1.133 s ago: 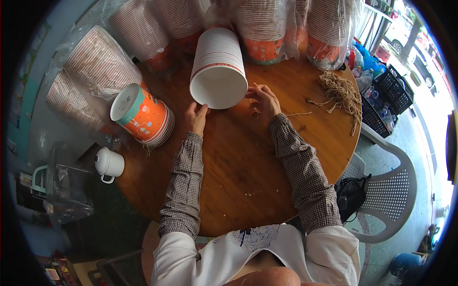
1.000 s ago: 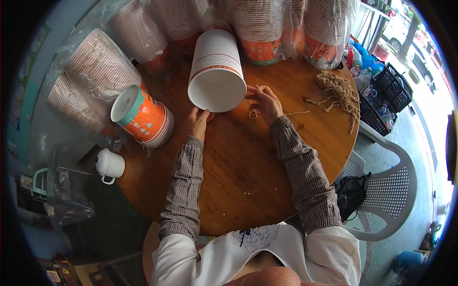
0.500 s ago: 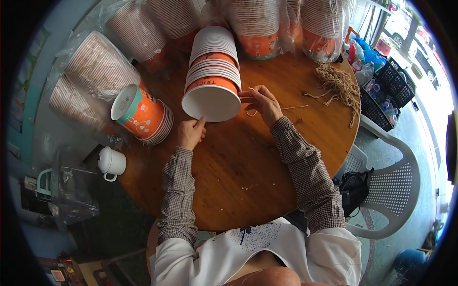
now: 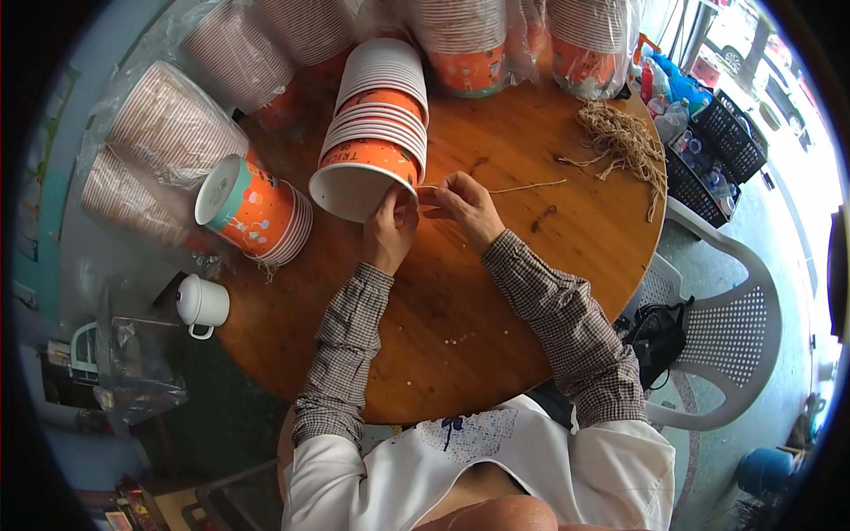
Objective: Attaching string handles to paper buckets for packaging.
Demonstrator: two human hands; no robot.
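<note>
A stack of nested paper buckets (image 4: 376, 152), orange with white rims, lies on its side on the round wooden table, its open mouth facing me. At the right side of the front rim, my left hand (image 4: 391, 232) pinches the edge, thumb inside the opening. Just right of it, my right hand (image 4: 467, 209) holds a thin tan string (image 4: 529, 187) between closed fingers. One end of the string trails rightward over the table. The fingertips of both hands nearly meet, and what lies between them is partly hidden.
Plastic-wrapped bucket stacks (image 4: 460, 44) line the far side. A shorter orange stack (image 4: 257, 212) lies at left, near a white enamel mug (image 4: 203, 302). A tangled string bundle (image 4: 620, 146) rests at the right edge. Beyond are a plastic chair (image 4: 726, 336) and black crates (image 4: 730, 137).
My left hand has moved right along the rim to its right side. My right hand has shifted slightly left and down, bringing the string to the rim. The view has shifted slightly.
</note>
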